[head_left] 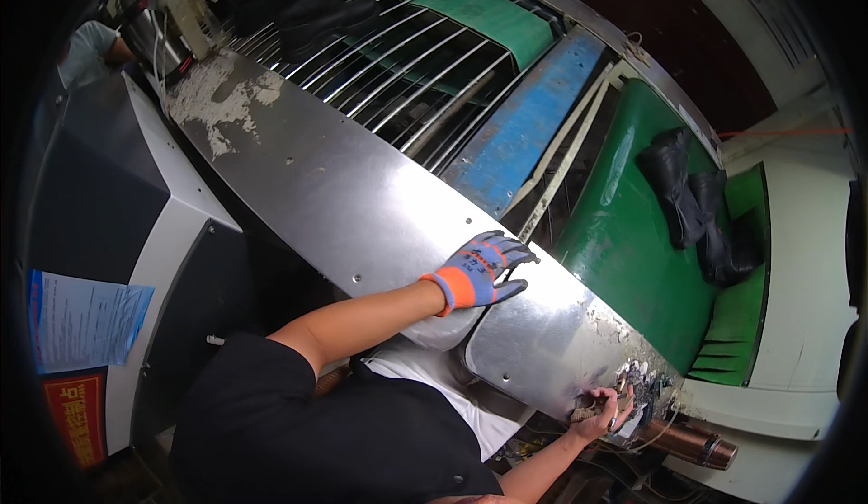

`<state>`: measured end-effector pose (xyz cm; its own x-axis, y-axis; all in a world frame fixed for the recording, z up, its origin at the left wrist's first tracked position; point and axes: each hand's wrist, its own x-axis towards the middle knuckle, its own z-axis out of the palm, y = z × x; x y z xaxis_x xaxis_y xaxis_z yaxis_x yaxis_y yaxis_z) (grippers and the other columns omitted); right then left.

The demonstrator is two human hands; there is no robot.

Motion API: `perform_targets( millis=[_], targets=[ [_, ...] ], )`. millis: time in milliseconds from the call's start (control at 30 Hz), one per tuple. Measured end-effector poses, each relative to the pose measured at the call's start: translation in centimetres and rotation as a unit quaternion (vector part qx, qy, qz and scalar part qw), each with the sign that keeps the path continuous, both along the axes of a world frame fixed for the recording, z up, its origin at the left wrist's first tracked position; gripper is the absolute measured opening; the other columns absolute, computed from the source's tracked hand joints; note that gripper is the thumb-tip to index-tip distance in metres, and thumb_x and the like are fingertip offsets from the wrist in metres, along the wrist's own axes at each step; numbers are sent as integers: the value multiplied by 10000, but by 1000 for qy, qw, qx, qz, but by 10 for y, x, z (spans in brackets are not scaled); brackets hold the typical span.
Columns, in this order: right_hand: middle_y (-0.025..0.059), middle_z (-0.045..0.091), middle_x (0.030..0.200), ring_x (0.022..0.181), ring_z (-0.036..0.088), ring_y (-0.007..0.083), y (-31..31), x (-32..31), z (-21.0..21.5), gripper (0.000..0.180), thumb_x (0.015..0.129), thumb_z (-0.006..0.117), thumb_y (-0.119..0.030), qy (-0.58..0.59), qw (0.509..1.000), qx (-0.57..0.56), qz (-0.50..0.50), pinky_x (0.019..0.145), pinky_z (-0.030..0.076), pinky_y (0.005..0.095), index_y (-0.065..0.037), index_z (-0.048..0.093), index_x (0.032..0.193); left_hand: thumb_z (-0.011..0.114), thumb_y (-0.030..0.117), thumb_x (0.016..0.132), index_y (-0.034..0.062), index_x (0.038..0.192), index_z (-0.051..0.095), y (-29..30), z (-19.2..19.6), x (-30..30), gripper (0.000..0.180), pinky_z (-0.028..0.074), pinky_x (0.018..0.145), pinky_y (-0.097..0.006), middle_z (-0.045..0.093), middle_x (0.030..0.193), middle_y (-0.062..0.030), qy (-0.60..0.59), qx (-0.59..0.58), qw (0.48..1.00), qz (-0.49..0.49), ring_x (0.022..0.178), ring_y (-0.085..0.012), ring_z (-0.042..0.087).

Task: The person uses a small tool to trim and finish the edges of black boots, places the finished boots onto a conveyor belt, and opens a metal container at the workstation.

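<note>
My left hand (481,273), in a blue-grey and orange work glove with dark fingertips, rests on a shiny metal ledge (362,178). Its fingers are stretched out and hold nothing. At the ledge's right end, my bare right hand (604,415) has its fingers curled in a pinch. What it grips, if anything, is too small to make out. Dark grime and whitish residue (640,382) cover the metal beside these fingers. A copper-coloured cylinder (701,445) sticks out just right of my right hand.
Black boots (678,188) lie on a green conveyor belt (624,233) at the right. Metal rollers (416,79) and a blue panel (529,124) lie beyond the ledge. Far left are a steel flask (149,29) and another person's sleeve (86,56).
</note>
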<state>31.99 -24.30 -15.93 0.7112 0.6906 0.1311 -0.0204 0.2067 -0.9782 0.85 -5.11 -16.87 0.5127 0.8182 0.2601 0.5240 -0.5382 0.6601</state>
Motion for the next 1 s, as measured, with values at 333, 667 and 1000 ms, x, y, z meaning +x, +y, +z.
perform_targets(
  millis=[333, 667, 1000],
  targets=[
    [79, 555, 774, 697, 535, 192, -5, 6, -7, 573, 899, 558, -179, -21, 1000, -9, 12, 676, 485, 325, -3, 342, 1400, 540, 448, 939, 149, 1358, 533, 0, -4, 5, 515, 281, 1157, -420, 549, 1357, -124, 51, 10, 999, -9, 1282, -289, 482],
    [67, 559, 764, 682, 525, 169, -4, 16, -16, 560, 920, 547, -164, -7, 1000, 0, 25, 660, 477, 288, -10, 339, 1417, 550, 459, 932, 137, 1345, 528, 3, -9, 3, 524, 297, 1153, -445, 559, 1357, -116, -4, 1, 1000, -15, 1261, -296, 509],
    [71, 547, 706, 660, 516, 159, -3, 3, -1, 594, 883, 547, -190, -52, 998, -26, -21, 655, 450, 288, 84, 332, 1364, 629, 490, 840, -6, 1390, 474, 271, 105, -232, 757, 247, 1156, -472, 504, 1386, -251, 287, 430, 709, 480, 1331, -377, 421]
  ],
)
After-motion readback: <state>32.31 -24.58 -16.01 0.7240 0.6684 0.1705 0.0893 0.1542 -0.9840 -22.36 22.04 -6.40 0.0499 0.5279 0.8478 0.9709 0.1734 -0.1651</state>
